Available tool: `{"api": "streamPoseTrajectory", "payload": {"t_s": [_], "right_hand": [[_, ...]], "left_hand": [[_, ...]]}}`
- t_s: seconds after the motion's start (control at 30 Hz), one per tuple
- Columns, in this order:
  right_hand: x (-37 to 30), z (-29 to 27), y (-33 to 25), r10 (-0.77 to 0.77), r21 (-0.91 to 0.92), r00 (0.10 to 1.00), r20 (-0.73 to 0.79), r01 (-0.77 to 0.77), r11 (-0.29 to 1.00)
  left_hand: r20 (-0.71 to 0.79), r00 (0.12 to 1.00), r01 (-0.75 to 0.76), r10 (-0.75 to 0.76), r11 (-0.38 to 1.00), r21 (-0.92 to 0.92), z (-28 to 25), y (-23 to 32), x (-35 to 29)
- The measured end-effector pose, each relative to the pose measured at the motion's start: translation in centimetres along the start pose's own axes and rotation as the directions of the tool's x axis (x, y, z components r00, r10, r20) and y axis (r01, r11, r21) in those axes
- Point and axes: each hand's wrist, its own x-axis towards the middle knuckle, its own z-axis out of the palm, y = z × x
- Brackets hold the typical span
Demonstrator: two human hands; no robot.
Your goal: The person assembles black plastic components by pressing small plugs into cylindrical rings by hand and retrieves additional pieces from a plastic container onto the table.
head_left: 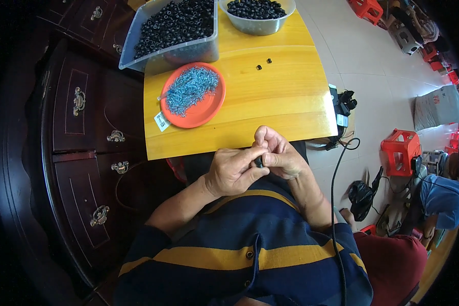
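Observation:
Close to my body, just off the near edge of the table, my two hands meet around a small black round part [258, 161]. My left hand [230, 172] pinches it from one side between thumb and forefinger. From the other side, the thumb and fingers of my right hand [284, 157] press on it. My fingers cover most of the part. An orange-red plate [205, 113] on the table holds a heap of tiny blue-silver pieces [191, 87], too small to name. Two small black parts [259, 67] lie apart on the wood.
A clear plastic bin [178, 55] full of black ring-shaped parts and a translucent bowl [260, 26] of similar ones stand on the yellow table [275, 107]. Dark drawers [76, 102] flank the left. A cable [333, 204] hangs at right, near a red stool [400, 151] and other people.

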Motion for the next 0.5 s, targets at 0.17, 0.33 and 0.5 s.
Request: {"api": "streamPoseTrajectory", "payload": {"t_s": [0.17,0.33,0.5], "right_hand": [[0.1,-0.6,0.5,0.013,0.095,0.998,-0.067,-0.007,0.995],[0.5,-0.4,0.8,-0.001,0.173,0.989,-0.147,0.026,0.985],[0.5,-0.1,0.7,0.003,0.214,0.974,-0.228,0.047,0.976]], "left_hand": [[0.108,0.985,0.135,-0.138,0.990,0.035,-0.6,0.1,0.6],[0.049,0.986,0.157,-0.158,0.987,0.017,-0.2,-1.1,0.7],[0.072,0.988,0.135,-0.133,0.991,-0.015,0.0,-1.8,0.7]]}}
